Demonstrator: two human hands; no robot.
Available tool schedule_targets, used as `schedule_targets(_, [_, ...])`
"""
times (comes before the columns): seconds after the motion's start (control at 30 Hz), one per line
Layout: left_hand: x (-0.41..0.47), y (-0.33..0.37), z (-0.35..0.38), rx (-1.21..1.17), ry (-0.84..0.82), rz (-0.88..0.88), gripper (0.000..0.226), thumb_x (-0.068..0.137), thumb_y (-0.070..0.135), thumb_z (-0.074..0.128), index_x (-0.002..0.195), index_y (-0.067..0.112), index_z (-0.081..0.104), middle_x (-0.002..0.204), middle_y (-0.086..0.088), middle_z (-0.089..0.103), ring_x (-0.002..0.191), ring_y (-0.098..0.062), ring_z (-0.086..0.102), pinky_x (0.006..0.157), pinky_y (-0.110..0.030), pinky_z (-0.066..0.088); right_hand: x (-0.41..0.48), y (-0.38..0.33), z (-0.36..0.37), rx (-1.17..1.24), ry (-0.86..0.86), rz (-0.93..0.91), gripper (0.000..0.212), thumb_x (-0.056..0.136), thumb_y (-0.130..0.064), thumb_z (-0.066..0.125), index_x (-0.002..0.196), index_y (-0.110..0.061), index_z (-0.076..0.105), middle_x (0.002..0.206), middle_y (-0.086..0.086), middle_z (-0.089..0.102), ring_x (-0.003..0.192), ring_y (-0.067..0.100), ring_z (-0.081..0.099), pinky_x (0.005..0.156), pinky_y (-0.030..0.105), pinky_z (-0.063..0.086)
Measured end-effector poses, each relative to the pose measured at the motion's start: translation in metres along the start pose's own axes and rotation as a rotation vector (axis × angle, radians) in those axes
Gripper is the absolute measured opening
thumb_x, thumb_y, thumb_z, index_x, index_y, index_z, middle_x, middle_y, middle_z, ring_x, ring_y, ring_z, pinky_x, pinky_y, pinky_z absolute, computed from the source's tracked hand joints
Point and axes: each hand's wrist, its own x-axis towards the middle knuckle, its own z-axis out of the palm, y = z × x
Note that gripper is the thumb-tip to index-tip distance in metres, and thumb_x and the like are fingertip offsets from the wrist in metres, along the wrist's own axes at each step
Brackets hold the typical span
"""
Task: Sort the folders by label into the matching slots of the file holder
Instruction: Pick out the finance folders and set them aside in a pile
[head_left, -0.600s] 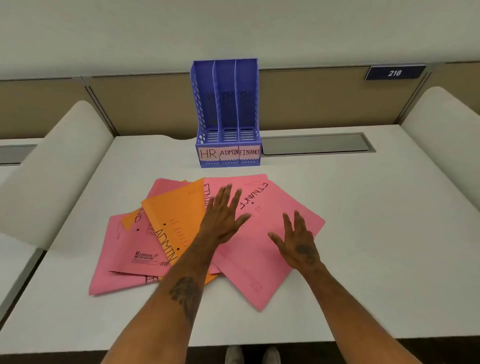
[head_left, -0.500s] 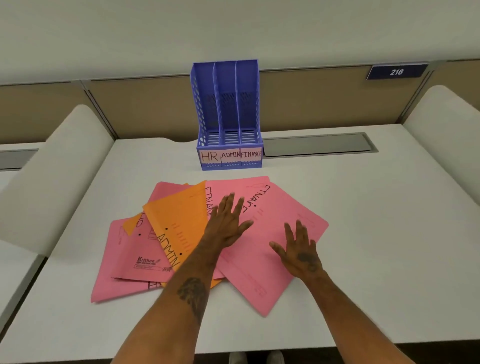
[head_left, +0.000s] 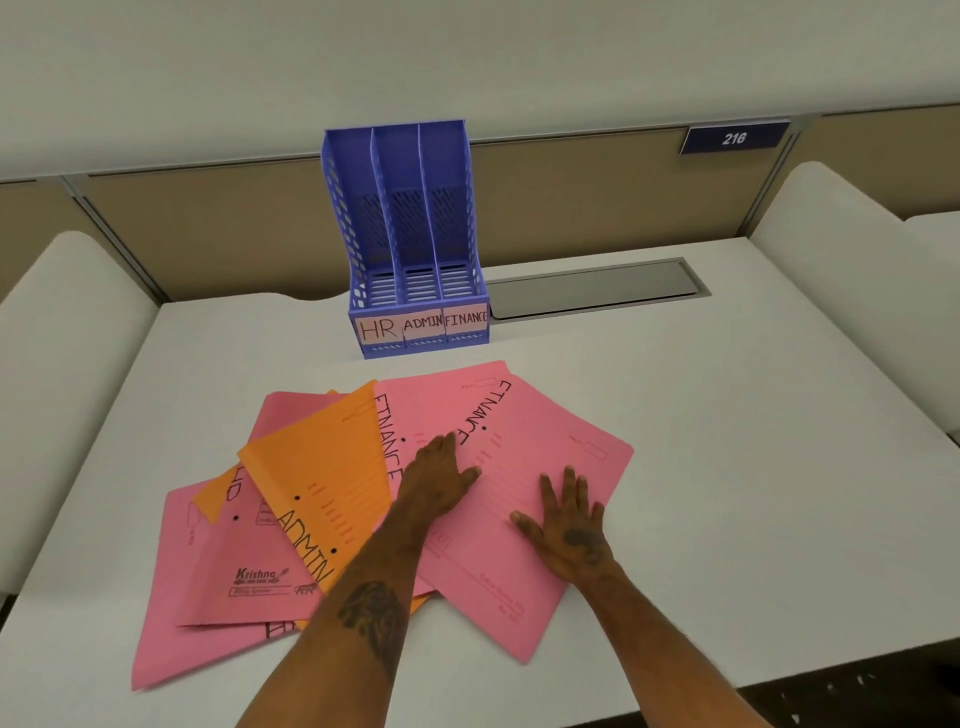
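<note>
Low at centre, left hand (head_left: 439, 475) and right hand (head_left: 569, 527) lie flat and outstretched on a pink FINANCE folder (head_left: 556, 436); leftward fan an orange ADMIN folder (head_left: 322, 462) and a Krishna-printed pink folder (head_left: 244, 551); above stands the blue file holder (head_left: 410, 208), slots labelled HR, ADMIN, FINANCE.

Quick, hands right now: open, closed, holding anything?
Left hand: open, flat on the pink folders, holding nothing.
Right hand: open, flat on the same folders.
</note>
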Motion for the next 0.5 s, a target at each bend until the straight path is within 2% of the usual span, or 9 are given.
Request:
schedule_targets(0.1, [0.003,0.002,-0.002,-0.033,-0.002,-0.029,0.077,0.095,0.048,0.054,0.152,0.006,0.023,0.154,-0.018,0.034,0.138,-0.033,0.035,0.112,-0.045,0.035,0.001,-0.002,-0.002,0.001,-0.005,0.005,0.089,0.091,-0.074,0.02,0.155,-0.022,-0.011,0.16,0.013,-0.025,0.148,0.032,-0.021,0.12,0.056,-0.005])
schedule_targets(0.17, [0.005,0.005,-0.007,-0.048,0.041,-0.04,0.066,0.092,0.044,0.06,0.141,0.005,0.039,0.139,-0.019,0.045,0.124,-0.031,0.047,0.101,-0.041,0.043,0.001,-0.004,-0.003,-0.004,-0.009,0.004,0.088,0.091,-0.074,0.02,0.155,-0.022,-0.011,0.16,0.013,-0.024,0.148,0.033,-0.021,0.12,0.056,-0.005])
schedule_targets(0.27, [0.007,0.01,-0.016,-0.108,0.07,-0.075,0.053,0.088,0.044,0.068,0.123,0.007,0.052,0.127,-0.016,0.047,0.106,-0.028,0.054,0.087,-0.035,0.046,0.0,-0.006,-0.005,0.001,-0.02,0.002,0.088,0.091,-0.074,0.02,0.155,-0.023,-0.01,0.161,0.013,-0.023,0.148,0.033,-0.02,0.119,0.056,-0.005])
schedule_targets(0.33, [0.008,0.012,-0.022,-0.146,0.044,-0.105,0.054,0.087,0.044,0.069,0.124,0.007,0.054,0.128,-0.015,0.05,0.107,-0.028,0.056,0.085,-0.035,0.048,0.0,-0.006,-0.008,0.018,-0.02,0.0,0.087,0.091,-0.074,0.021,0.156,-0.024,-0.009,0.161,0.012,-0.023,0.149,0.032,-0.018,0.119,0.056,-0.004])
schedule_targets(0.43, [0.004,0.01,-0.031,-0.267,0.0,-0.139,0.062,0.087,0.038,0.072,0.134,0.006,0.047,0.133,-0.014,0.055,0.115,-0.031,0.057,0.089,-0.036,0.049,0.003,-0.006,-0.015,0.044,-0.008,-0.004,0.086,0.09,-0.075,0.02,0.156,-0.026,-0.004,0.162,0.01,-0.021,0.15,0.031,-0.015,0.119,0.056,-0.001])
schedule_targets(0.5, [-0.002,0.008,-0.038,-0.378,-0.008,-0.15,0.06,0.088,0.035,0.071,0.135,0.007,0.045,0.129,-0.013,0.058,0.107,-0.027,0.06,0.081,-0.034,0.05,0.004,-0.004,-0.022,0.07,0.017,0.001,0.085,0.09,-0.075,0.021,0.157,-0.027,-0.001,0.163,0.01,-0.019,0.151,0.03,-0.011,0.118,0.056,0.001])
